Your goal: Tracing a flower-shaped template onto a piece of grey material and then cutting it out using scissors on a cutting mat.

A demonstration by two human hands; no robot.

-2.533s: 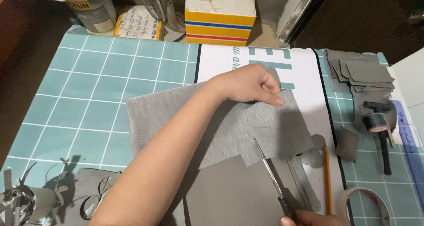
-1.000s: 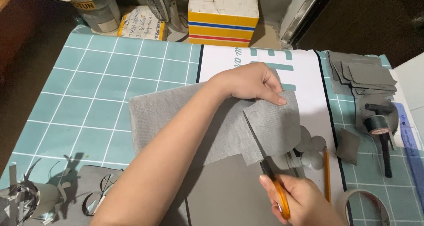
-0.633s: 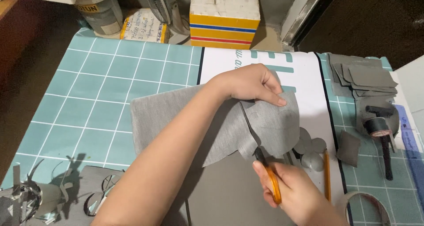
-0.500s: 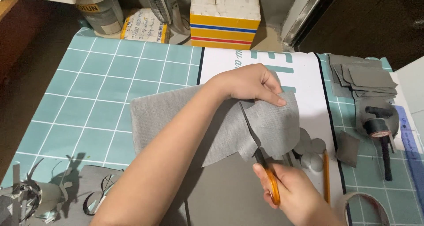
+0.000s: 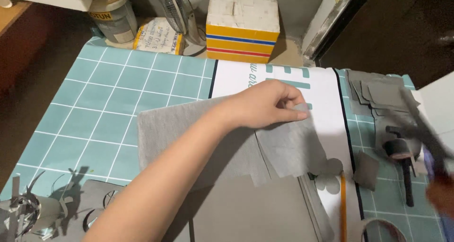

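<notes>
While the left hand (image 5: 262, 105) pinches the far edge of the grey fabric (image 5: 189, 133) lying on the teal cutting mat (image 5: 94, 109), the right hand (image 5: 440, 194) is a blur at the right edge, perhaps clasping dark scissors; its grip cannot be told. Soft, light and limp, the fabric seems best held flat near a cut edge.

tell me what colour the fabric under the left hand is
Plain grey, a soft heathered grey fabric, pinched by the left hand; the head view shows it best.
</notes>
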